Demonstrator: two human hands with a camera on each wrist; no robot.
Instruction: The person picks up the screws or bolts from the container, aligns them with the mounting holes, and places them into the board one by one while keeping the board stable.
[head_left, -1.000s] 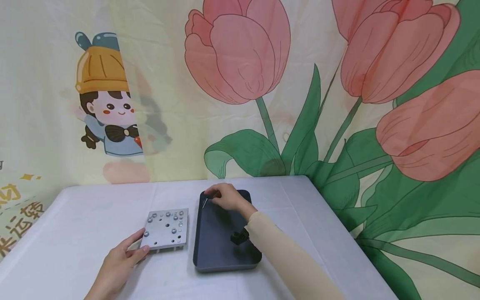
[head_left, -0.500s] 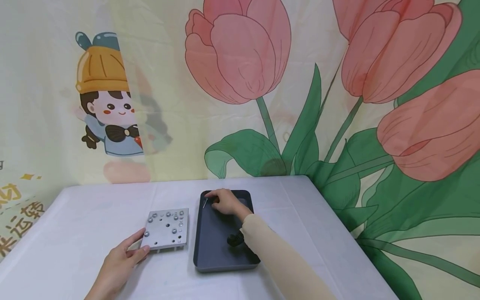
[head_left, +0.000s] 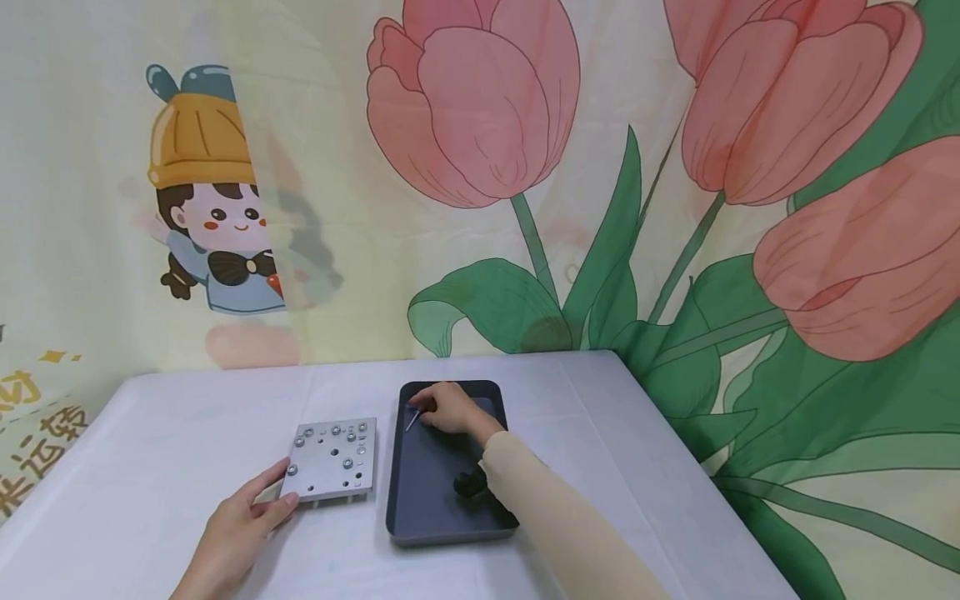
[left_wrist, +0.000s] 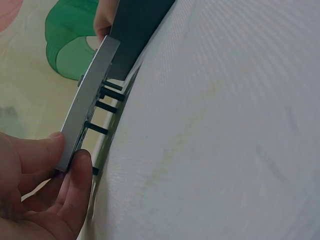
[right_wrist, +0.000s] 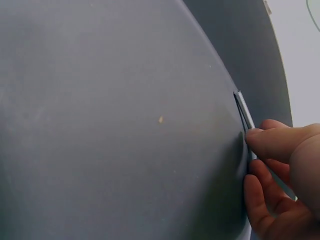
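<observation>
A silver metal plate (head_left: 327, 461), drilled with holes and fitted with several bolts, is pinched at its near left corner by my left hand (head_left: 240, 521). In the left wrist view dark bolt shanks (left_wrist: 104, 106) stick out from the underside of the plate (left_wrist: 86, 107), and the left thumb and fingers grip its edge. My right hand (head_left: 453, 408) is over the far left part of a dark grey tray (head_left: 431, 500). Its thumb and fingers pinch a thin silver metal rod (right_wrist: 243, 106) beside the tray's wall; the hand hides the rod's other end.
The tray stands just right of the plate on a white-clothed table (head_left: 180, 442). A small black object (head_left: 470, 483) is at the right wrist, partly covered by the sleeve (head_left: 562, 517). A printed curtain (head_left: 337, 208) hangs behind the table's far edge.
The right hand has shifted slightly, its fingertips coming down nearer on the rod. The rod has moved a little toward me and tilted. The left hand and plate stay in place.
</observation>
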